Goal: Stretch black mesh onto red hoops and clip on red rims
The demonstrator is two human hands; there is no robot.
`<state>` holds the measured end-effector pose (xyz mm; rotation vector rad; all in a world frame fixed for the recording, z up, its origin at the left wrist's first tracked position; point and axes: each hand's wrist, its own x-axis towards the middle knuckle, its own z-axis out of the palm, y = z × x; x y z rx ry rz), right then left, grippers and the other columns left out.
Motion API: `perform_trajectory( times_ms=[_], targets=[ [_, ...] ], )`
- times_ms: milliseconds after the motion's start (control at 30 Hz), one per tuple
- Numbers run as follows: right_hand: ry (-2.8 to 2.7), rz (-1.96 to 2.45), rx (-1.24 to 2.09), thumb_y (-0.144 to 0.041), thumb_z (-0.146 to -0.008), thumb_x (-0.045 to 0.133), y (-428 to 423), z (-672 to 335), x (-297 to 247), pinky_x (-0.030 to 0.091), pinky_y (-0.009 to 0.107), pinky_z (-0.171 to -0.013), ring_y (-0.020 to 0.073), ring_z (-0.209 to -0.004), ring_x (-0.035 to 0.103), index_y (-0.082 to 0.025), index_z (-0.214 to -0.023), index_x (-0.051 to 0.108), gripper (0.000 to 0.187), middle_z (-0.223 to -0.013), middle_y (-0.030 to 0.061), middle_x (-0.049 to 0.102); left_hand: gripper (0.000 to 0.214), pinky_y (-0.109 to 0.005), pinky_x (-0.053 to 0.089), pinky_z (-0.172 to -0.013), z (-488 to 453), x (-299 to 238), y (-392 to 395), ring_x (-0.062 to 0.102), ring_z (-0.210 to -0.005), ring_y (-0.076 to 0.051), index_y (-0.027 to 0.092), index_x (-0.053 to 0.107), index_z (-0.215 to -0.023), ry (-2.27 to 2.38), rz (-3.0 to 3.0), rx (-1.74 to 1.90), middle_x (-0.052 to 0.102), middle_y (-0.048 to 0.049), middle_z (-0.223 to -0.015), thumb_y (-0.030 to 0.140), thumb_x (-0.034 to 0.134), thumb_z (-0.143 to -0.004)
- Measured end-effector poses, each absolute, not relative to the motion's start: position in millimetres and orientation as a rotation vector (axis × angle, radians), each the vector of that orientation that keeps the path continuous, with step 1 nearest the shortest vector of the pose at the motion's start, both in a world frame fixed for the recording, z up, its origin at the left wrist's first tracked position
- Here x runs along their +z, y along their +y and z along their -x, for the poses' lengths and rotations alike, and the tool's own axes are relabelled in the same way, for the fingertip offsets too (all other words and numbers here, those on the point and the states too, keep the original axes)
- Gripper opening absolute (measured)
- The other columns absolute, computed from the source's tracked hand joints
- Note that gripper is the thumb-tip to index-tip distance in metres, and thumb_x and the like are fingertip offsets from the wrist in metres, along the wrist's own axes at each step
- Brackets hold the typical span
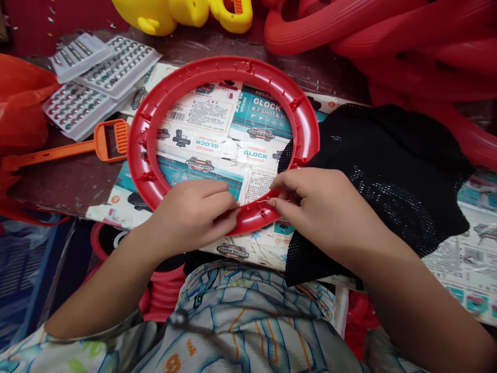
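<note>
A red plastic ring (306,122), its hollow ribbed side facing up, lies on a flattened printed cardboard sheet (209,116). My left hand (194,212) is closed on the near part of its rim, fingers curled over. To its right, my right hand (318,210) pinches thumb and forefinger together at the ring's near right section. A thin, pale strand seems to run from that pinch along the channel, too fine to name. Under my right wrist and beside the ring spreads a black mesh cloth (388,171). Small metallic parts sit in the ring's left channel.
Clear plastic trays (116,65) of small round metallic pieces are stacked at the back left. An orange plastic handle (58,154) lies before them. Yellow plastic parts (155,15) and large red tubes (334,26) stand along the back. A blue crate (27,280) is at lower left.
</note>
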<state>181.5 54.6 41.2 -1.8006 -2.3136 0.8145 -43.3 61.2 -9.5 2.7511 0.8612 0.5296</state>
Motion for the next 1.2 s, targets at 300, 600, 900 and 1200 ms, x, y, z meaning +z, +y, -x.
perform_trajectory(
  times_ms=[300,600,900,1200],
  targets=[
    [-2.395,1.767,0.801,-0.01,-0.086,0.065,56,-175,39,0.025,0.026,-0.057,0.0106,-0.057,0.048,-0.017,-0.062,0.059,0.026,-0.06,-0.0015,0.059,0.031,-0.037,0.042,-0.059,18,1,43,0.063,-0.066,-0.024,0.011,0.074,-0.082,1.224,-2.736,0.561,0.065,-0.0072,-0.072,0.026,0.052,-0.099],
    [-2.52,1.541,0.758,-0.008,-0.09,0.056,49,-181,43,0.034,0.027,-0.065,0.0156,-0.072,0.06,-0.017,-0.093,0.073,0.02,-0.082,0.0015,0.072,0.032,-0.034,0.037,-0.052,8,-8,48,0.056,-0.056,-0.02,0.01,0.07,-0.072,1.153,-2.726,0.619,0.058,-0.005,-0.062,0.019,0.049,-0.096],
    [-2.406,1.743,0.596,-0.01,-0.091,0.054,54,-179,40,0.04,0.028,-0.068,0.0188,-0.079,0.066,-0.018,-0.106,0.071,0.024,-0.087,0.0029,0.074,0.031,-0.029,0.032,-0.052,5,-8,50,0.055,-0.056,-0.015,0.016,0.062,-0.067,1.254,-2.653,0.569,0.06,-0.0026,-0.062,0.023,0.049,-0.094],
    [-2.241,2.045,0.663,-0.017,-0.086,0.07,53,-178,42,0.036,0.027,-0.06,0.0181,-0.069,0.066,-0.018,-0.107,0.065,0.021,-0.083,0.002,0.074,0.029,-0.027,0.029,-0.051,8,-6,53,0.053,-0.055,-0.014,0.019,0.056,-0.063,1.306,-2.595,0.451,0.058,-0.0012,-0.06,0.028,0.053,-0.09]
  ],
)
